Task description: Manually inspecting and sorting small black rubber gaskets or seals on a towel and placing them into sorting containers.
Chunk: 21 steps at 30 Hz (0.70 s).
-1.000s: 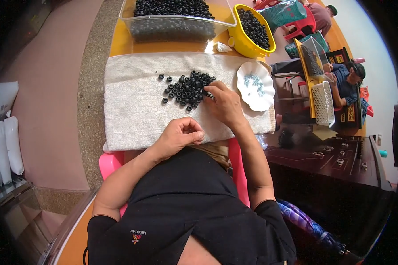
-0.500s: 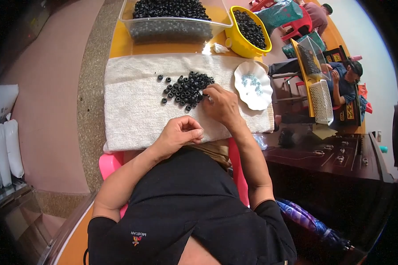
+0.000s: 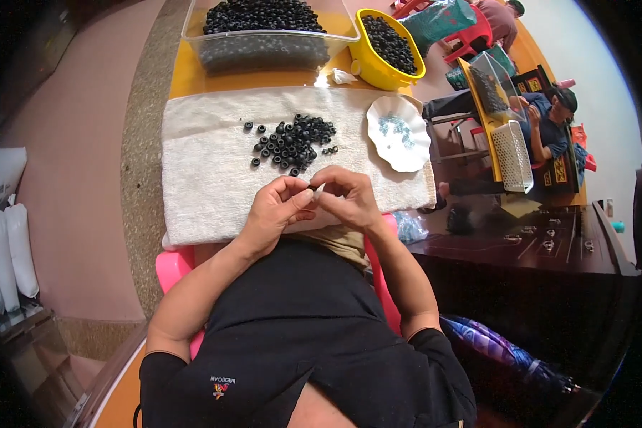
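Both hands meet fingertip to fingertip over the near part of a white towel [image 3: 207, 178]. My left hand [image 3: 272, 212] is closed in a pinch. My right hand [image 3: 351, 200] pinches against it from the right. A small dark spot and a pale pointed bit show between the fingertips, too small to name. Just beyond my hands lies a loose pile of small black ring-shaped parts [image 3: 289, 143], with several strays along its left side. A few smaller dark pieces [image 3: 329, 150] lie at its right. Further right sits a white scalloped dish [image 3: 415, 158] holding small pale-blue bits.
A clear plastic bin [image 3: 264, 53] full of black parts stands at the far edge, beside a yellow basket [image 3: 367, 64] of the same. Crumpled tissue [image 3: 343, 76] lies between them and the towel. At the right, another person [image 3: 549, 125] sits at a separate table.
My right hand has come back from the pile toward me and now meets my left hand. The left fingers have come up to it. The view has shifted slightly.
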Motion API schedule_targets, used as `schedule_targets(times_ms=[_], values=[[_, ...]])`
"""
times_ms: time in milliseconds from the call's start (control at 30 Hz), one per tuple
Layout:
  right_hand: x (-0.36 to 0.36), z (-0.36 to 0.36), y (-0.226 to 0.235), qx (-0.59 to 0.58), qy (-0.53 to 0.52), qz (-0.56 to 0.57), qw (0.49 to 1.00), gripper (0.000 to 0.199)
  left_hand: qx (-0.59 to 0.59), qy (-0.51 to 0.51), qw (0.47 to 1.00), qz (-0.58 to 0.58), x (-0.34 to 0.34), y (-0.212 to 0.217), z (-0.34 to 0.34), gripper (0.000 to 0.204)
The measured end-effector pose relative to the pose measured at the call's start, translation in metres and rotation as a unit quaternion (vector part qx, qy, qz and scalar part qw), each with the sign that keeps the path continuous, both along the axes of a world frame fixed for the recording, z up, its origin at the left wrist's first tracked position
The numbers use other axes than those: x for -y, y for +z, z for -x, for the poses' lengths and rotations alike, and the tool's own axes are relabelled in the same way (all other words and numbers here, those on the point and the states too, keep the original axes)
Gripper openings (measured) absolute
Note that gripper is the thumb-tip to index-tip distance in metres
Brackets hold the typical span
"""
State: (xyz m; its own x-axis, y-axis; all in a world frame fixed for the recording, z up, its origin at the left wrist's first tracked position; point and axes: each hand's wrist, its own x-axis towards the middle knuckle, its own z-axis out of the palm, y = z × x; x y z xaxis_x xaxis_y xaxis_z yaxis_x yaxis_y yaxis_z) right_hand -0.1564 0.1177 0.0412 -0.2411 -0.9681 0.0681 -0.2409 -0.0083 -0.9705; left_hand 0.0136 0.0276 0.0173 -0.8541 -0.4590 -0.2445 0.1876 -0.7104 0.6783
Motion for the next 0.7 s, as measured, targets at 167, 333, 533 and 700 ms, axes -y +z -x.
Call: schedule_targets(times_ms=[167,333,533,700], values=[[-0.003,-0.011,0.005,0.017,0.015,0.008,1.0,0.015,-0.016,0.011,1.0,-0.015,-0.001,-0.006,-0.001,0.014],[-0.006,-0.013,0.005,-0.021,0.016,0.047,0.999,0.017,0.005,0.018,0.999,-0.029,0.0,-0.007,-0.001,0.012],[-0.008,-0.019,0.002,-0.075,-0.008,0.086,0.993,0.02,0.005,0.029,0.999,-0.031,-0.002,-0.005,-0.001,0.012],[-0.013,-0.02,0.001,-0.088,-0.037,0.1,0.99,0.017,0.006,0.024,0.999,-0.021,-0.003,-0.004,0.003,0.013]])
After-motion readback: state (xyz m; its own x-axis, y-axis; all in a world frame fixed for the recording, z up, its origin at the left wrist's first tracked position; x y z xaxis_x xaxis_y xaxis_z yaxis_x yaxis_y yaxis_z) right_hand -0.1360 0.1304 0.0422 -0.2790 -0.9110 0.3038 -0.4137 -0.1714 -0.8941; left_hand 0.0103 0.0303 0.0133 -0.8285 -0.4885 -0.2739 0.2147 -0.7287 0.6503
